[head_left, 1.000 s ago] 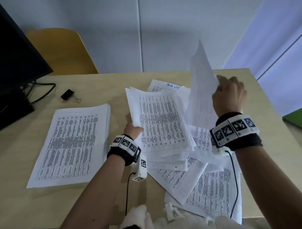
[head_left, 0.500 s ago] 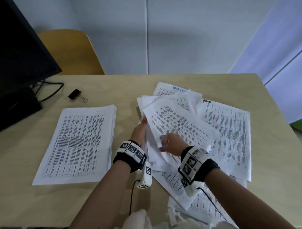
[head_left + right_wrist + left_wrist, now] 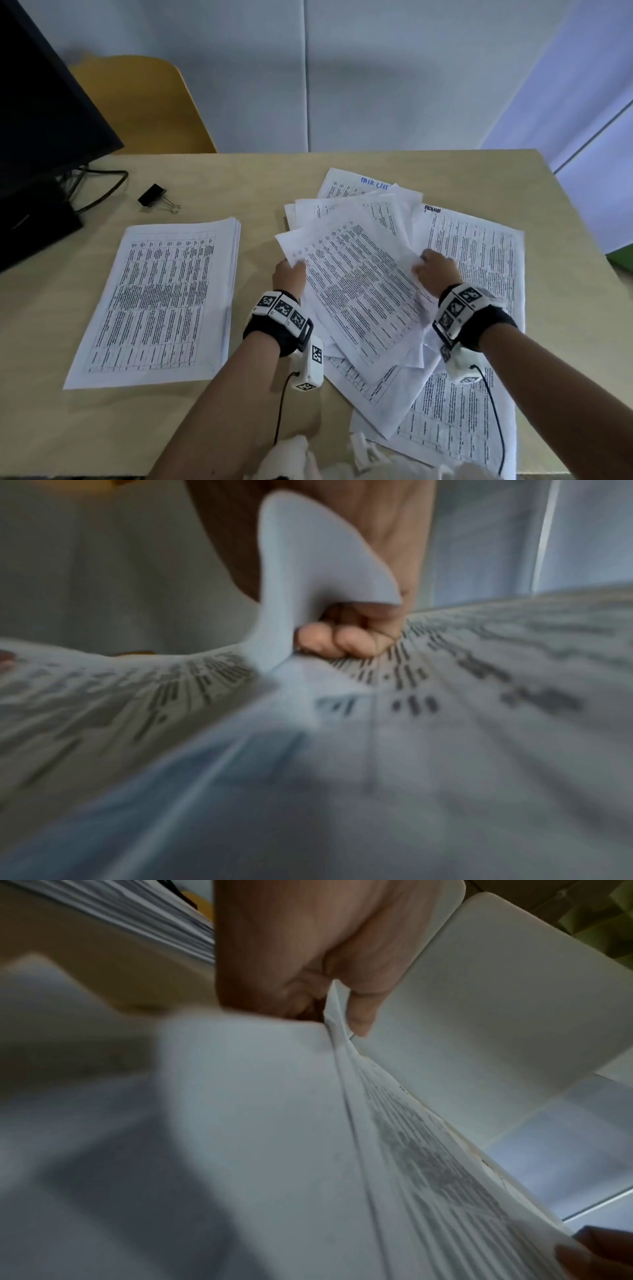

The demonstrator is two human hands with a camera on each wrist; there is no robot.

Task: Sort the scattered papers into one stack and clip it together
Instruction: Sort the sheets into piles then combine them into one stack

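Note:
A loose bundle of printed sheets (image 3: 359,291) is held over the scattered papers (image 3: 479,267) at the table's centre right. My left hand (image 3: 291,274) pinches the bundle's left edge (image 3: 337,1031), thumb on top. My right hand (image 3: 435,270) grips its right edge, where a curled paper corner (image 3: 308,569) stands between thumb and fingers. A neat stack of papers (image 3: 161,301) lies flat on the left. A black binder clip (image 3: 154,197) rests on the table behind that stack.
A dark monitor (image 3: 41,113) with cables (image 3: 102,185) stands at the far left. A yellow chair back (image 3: 144,106) rises behind the wooden table (image 3: 239,178). More scattered sheets (image 3: 455,421) reach the table's near right edge.
My right hand came down from holding one sheet raised upright, laid it on the bundle in my left hand, then shifted right to grip the bundle's right edge.

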